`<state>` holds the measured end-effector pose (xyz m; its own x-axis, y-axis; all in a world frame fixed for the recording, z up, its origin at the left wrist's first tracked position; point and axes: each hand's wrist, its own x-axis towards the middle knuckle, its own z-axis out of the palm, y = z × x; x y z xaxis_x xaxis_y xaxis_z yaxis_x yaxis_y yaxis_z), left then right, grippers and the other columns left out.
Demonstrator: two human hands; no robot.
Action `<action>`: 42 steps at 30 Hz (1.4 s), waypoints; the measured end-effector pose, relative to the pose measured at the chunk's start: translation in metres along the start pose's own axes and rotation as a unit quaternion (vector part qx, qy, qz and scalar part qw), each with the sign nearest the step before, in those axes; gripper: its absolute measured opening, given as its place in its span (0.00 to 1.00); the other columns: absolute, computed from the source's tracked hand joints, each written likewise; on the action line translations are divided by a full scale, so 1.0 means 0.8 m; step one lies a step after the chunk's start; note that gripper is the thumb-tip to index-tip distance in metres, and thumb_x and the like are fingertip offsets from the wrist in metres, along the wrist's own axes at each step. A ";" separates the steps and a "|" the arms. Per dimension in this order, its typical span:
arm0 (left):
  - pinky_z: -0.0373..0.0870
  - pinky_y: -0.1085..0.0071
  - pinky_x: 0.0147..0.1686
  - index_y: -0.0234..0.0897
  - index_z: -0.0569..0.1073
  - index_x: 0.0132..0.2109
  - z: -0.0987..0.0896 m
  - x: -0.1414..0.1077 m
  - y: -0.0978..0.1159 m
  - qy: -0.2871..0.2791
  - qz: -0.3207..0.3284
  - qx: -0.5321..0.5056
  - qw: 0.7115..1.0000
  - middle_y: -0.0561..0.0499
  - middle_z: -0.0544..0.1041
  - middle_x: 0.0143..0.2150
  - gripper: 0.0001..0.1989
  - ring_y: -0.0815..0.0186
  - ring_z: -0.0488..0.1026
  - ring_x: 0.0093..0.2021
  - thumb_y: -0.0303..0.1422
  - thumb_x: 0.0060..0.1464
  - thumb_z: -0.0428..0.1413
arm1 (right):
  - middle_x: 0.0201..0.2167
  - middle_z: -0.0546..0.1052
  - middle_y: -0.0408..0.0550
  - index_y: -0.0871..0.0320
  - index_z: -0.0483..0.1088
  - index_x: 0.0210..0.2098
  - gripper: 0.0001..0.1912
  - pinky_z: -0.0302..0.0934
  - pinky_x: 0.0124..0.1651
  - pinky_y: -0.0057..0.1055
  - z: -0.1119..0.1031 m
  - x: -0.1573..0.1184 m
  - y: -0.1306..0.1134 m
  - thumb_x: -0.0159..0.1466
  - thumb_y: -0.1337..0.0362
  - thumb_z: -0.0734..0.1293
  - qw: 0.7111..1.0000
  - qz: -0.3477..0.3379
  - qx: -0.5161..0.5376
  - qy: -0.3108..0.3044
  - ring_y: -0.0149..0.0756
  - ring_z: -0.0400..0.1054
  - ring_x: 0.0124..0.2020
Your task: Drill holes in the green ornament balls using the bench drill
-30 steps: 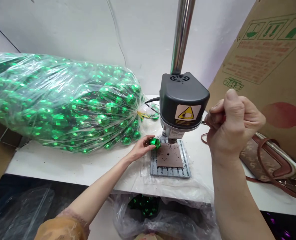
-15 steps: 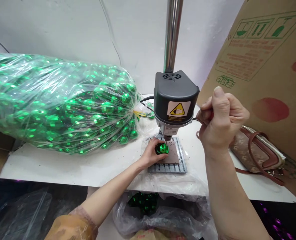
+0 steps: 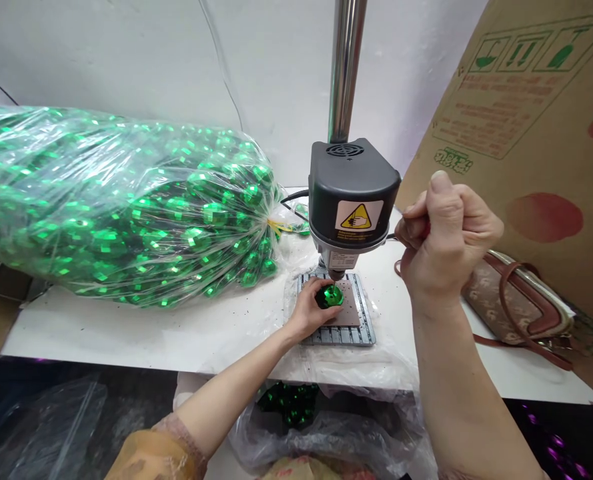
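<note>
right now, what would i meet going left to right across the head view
Tied plastic bag, green ball gripped by left hand, right hand, brown handbag.

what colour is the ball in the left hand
The ball in the left hand is shiny green, best seen in the head view.

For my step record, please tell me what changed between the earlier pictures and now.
The left hand moved the green ball rightward, from the left edge of the board to under the drill. The right hand stayed closed beside the drill; the bag stayed put.
</note>
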<state>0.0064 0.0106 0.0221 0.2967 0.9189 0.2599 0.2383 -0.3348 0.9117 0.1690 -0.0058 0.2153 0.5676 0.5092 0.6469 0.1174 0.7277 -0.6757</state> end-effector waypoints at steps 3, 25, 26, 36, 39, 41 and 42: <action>0.74 0.58 0.55 0.40 0.75 0.52 0.001 -0.001 0.000 0.007 -0.031 -0.012 0.999 0.48 0.79 0.49 0.26 0.54 0.77 0.52 0.30 0.45 0.72 | 0.13 0.58 0.35 0.54 0.67 0.20 0.22 0.42 0.18 0.29 0.000 0.000 0.000 0.67 0.52 0.69 1.000 -0.002 0.006 -0.003 0.22 0.49 0.14; 0.71 0.55 0.59 0.42 0.76 0.55 -0.004 -0.008 -0.018 -0.006 -0.027 -0.004 1.000 0.47 0.79 0.52 0.30 0.52 0.75 0.57 0.35 0.45 0.74 | 0.11 0.54 0.34 0.55 0.63 0.16 0.23 0.51 0.18 0.28 -0.020 -0.049 0.027 0.66 0.57 0.68 0.988 -0.134 0.041 0.063 0.23 0.49 0.13; 0.71 0.54 0.59 0.42 0.76 0.56 -0.004 -0.008 -0.018 -0.006 -0.027 -0.006 1.000 0.47 0.79 0.52 0.30 0.51 0.75 0.57 0.35 0.45 0.74 | 0.11 0.53 0.34 0.55 0.63 0.16 0.23 0.50 0.18 0.28 -0.020 -0.049 0.028 0.66 0.57 0.68 0.988 -0.138 0.042 0.058 0.22 0.49 0.13; 0.71 0.54 0.59 0.41 0.75 0.56 -0.004 -0.009 -0.015 -0.008 -0.030 -0.016 0.999 0.46 0.78 0.53 0.30 0.51 0.75 0.57 0.34 0.46 0.74 | 0.11 0.61 0.36 0.57 0.64 0.17 0.22 0.44 0.17 0.26 -0.028 -0.054 0.041 0.67 0.62 0.66 0.974 -0.215 0.069 0.024 0.21 0.50 0.11; 0.71 0.55 0.59 0.42 0.76 0.56 -0.004 -0.009 -0.016 -0.008 -0.026 -0.013 1.000 0.47 0.78 0.52 0.30 0.52 0.75 0.56 0.34 0.46 0.74 | 0.11 0.60 0.36 0.58 0.62 0.16 0.24 0.44 0.18 0.26 -0.032 -0.057 0.046 0.67 0.61 0.66 0.971 -0.230 0.063 0.016 0.22 0.50 0.11; 0.71 0.56 0.58 0.41 0.76 0.55 -0.004 -0.008 -0.017 -0.013 -0.022 -0.015 1.000 0.47 0.79 0.51 0.29 0.52 0.75 0.56 0.35 0.46 0.74 | 0.11 0.60 0.36 0.58 0.61 0.16 0.24 0.43 0.18 0.26 -0.033 -0.059 0.047 0.68 0.62 0.66 0.968 -0.241 0.067 0.010 0.21 0.50 0.11; 0.71 0.56 0.58 0.41 0.76 0.55 -0.004 -0.008 -0.017 -0.015 -0.022 -0.015 1.000 0.47 0.79 0.51 0.29 0.52 0.75 0.56 0.35 0.46 0.74 | 0.11 0.60 0.36 0.59 0.61 0.16 0.24 0.43 0.19 0.26 -0.033 -0.059 0.047 0.68 0.62 0.65 0.967 -0.247 0.070 0.006 0.21 0.50 0.12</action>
<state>-0.0020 0.0102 0.0089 0.3142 0.9256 0.2109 0.2228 -0.2878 0.9314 0.1682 -0.0150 0.1500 0.4802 0.0794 0.8736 0.2648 0.9363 -0.2306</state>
